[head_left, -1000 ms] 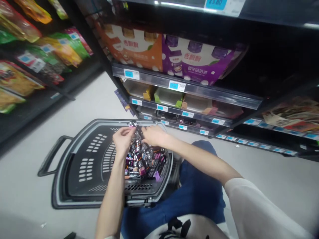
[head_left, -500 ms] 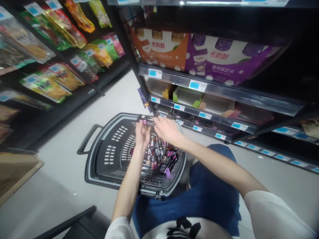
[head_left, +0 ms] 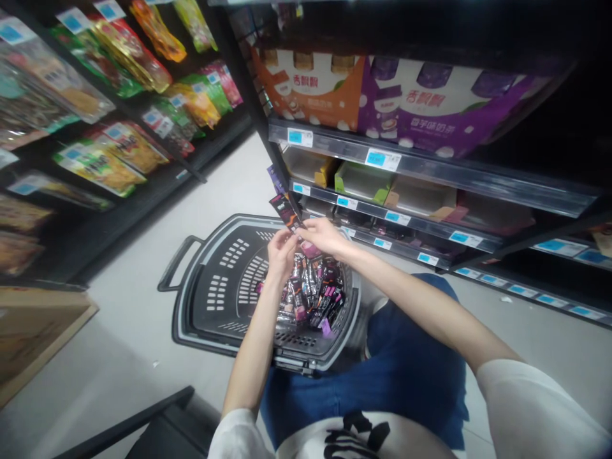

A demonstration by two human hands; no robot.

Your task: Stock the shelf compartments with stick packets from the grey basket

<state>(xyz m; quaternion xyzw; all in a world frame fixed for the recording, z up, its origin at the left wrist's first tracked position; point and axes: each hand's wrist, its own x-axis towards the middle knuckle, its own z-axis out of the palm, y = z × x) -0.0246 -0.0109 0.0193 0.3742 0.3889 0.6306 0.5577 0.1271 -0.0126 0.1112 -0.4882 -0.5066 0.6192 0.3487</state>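
A dark grey shopping basket (head_left: pixel 210 312) lies on the shop floor in front of my knees. Its right half holds a pile of small dark and pink snack packets (head_left: pixel 310 296). Above that pile both my hands meet. My right hand (head_left: pixel 325 234) pinches one dark packet (head_left: pixel 285 211) that sticks up and to the left. My left hand (head_left: pixel 281 254) is closed right beside it, fingers touching the same packet's lower end.
Black shelves (head_left: pixel 430 172) with blue price tags stand just beyond the basket, with open cardboard trays (head_left: pixel 363 182) and orange and purple boxes (head_left: pixel 415 105) above. Hanging snack bags (head_left: pixel 115 146) fill the left wall. A wooden edge (head_left: pixel 43 331) juts in at the lower left.
The packet was lying level between my hands and now points up and left. My view has shifted, so the basket sits a little further right than a second ago.
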